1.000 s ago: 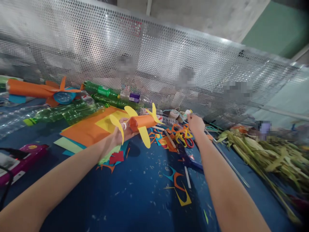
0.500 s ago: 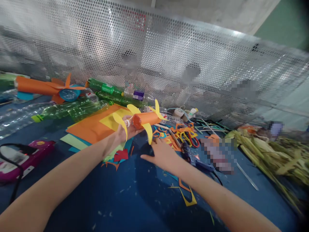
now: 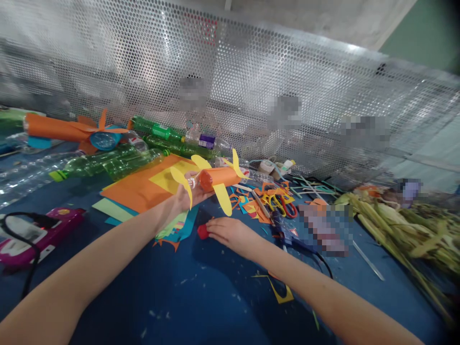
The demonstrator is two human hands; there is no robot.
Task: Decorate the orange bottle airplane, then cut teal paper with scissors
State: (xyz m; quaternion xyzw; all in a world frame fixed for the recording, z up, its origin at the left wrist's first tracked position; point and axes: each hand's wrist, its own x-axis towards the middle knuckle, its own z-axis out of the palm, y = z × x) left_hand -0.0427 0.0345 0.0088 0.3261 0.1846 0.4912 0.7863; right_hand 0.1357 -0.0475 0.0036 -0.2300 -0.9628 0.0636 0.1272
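Bottle [image 3: 225,177] in left hand [image 3: 180,200], apparently paper-wrapped

A yellow-finned orange bottle [image 3: 226,176] partly hides the left hand [image 3: 184,194], while fingertips of the right hand [image 3: 232,234] cover part of a red scrap [image 3: 202,232]. The left edge crops a magenta power strip [image 3: 45,237]; pixelation masks an object [image 3: 323,230] at right, and shapes [image 3: 283,112] behind the perforated screen [image 3: 233,72] blur.

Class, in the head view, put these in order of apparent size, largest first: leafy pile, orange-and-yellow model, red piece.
1. Leafy pile
2. Orange-and-yellow model, in the left hand
3. Red piece, at the right hand
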